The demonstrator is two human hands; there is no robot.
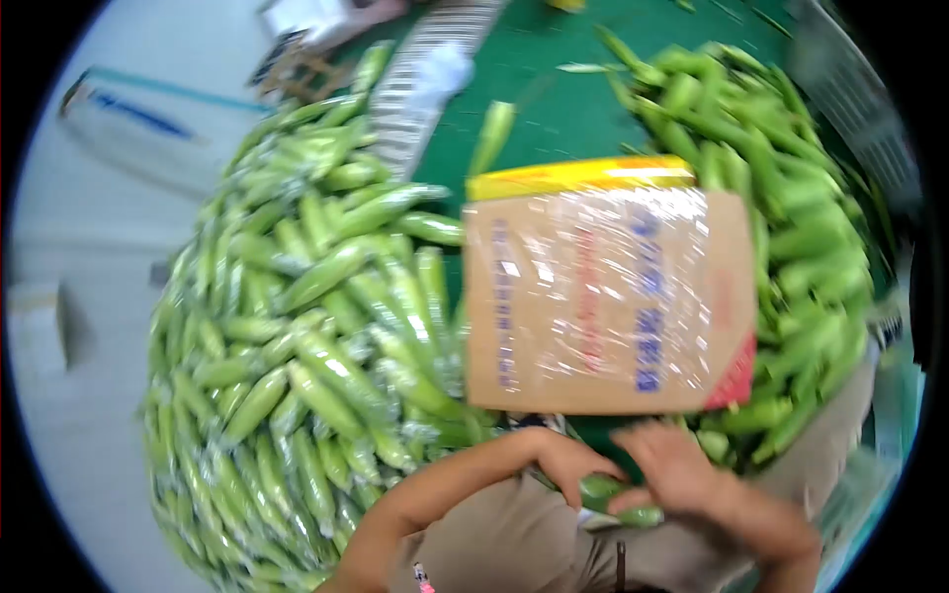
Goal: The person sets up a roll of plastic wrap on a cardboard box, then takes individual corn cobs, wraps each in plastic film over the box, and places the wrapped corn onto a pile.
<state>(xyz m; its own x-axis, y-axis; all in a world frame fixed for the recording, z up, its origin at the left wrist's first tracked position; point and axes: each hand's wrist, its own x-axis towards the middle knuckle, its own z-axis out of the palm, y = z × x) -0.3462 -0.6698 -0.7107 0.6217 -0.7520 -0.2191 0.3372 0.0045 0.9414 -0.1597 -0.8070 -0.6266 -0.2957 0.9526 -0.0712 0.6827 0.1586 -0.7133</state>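
Near the bottom centre my left hand (573,463) has its fingers wrapped round the end of a green corn ear (599,489), low in front of my lap. My right hand (672,469) is beside it, blurred, with its fingers spread above the ear and its thumb close to a second green piece (641,516). Just beyond my hands lies a cardboard box (613,296) with clear film over its top and a yellow edge. A large heap of film-wrapped corn (316,366) spreads to the left. Unwrapped green corn (771,188) is piled on the right.
A slatted metal strip (395,128) runs along the green surface (534,69) at the back, with a crumpled clear bag (445,71) on it. A grey crate (860,99) stands at the upper right. A white box (38,326) sits on the floor at the far left.
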